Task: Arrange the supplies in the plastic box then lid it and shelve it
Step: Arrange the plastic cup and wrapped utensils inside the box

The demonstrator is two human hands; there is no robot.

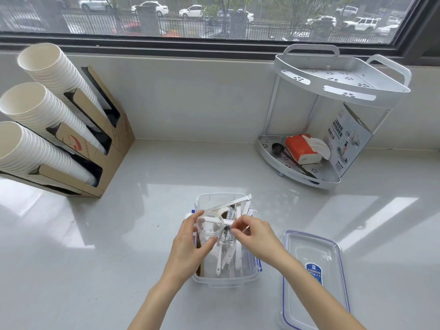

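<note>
A clear plastic box stands open on the white counter, holding white plastic spoons, wrapped sachets and brown sticks. My left hand grips a small clear plastic cup tilted on its side above the box. My right hand pinches one end of a white stick-like item whose other end pokes into the cup's mouth. The box's clear lid with blue seal lies flat on the counter to the right of the box.
A silver two-tier corner shelf stands at the back right; its lower tier holds a red tissue pack, a black scoop and a printed carton. A cardboard holder with white paper cup stacks sits at the left.
</note>
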